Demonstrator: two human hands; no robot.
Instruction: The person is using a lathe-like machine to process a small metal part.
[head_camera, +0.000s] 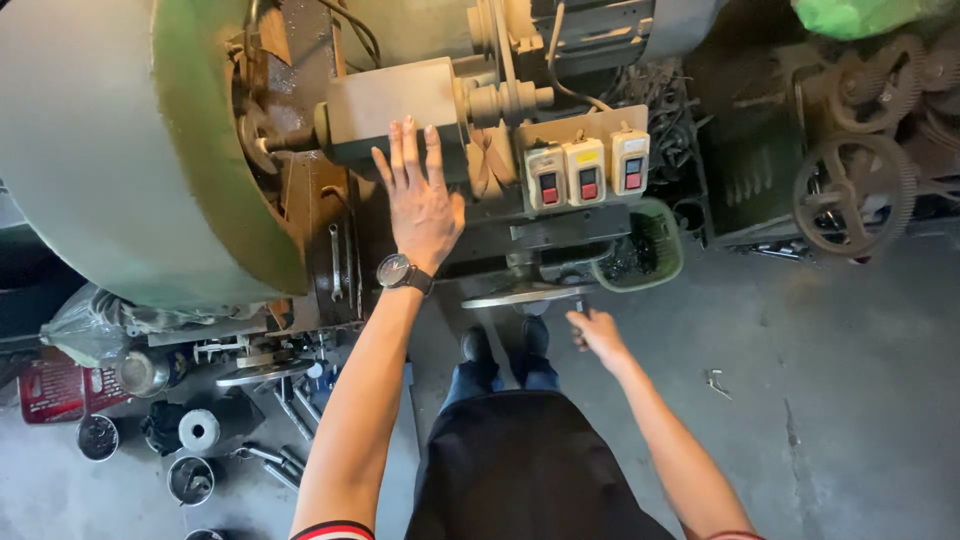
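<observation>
I look down from above at a large machine with a big green-rimmed wheel (200, 150). My left hand (418, 195), a watch on its wrist, lies flat with fingers spread on a beige housing block (390, 105) of the machine. My right hand (597, 333) is closed on the small handle of a round handwheel (520, 296) low at the machine's front. A panel with three switch boxes (587, 170), each with red and black buttons, sits just right of my left hand. My dark shoes and legs (500, 360) stand below the handwheel.
A green plastic basket (655, 245) with dark scraps hangs at the machine's right. Spoked wheels and gears (850, 195) pile up at the far right. Cans, tools and a roll of tape (200, 430) litter the floor at lower left. A wrench (336, 262) rests on the machine.
</observation>
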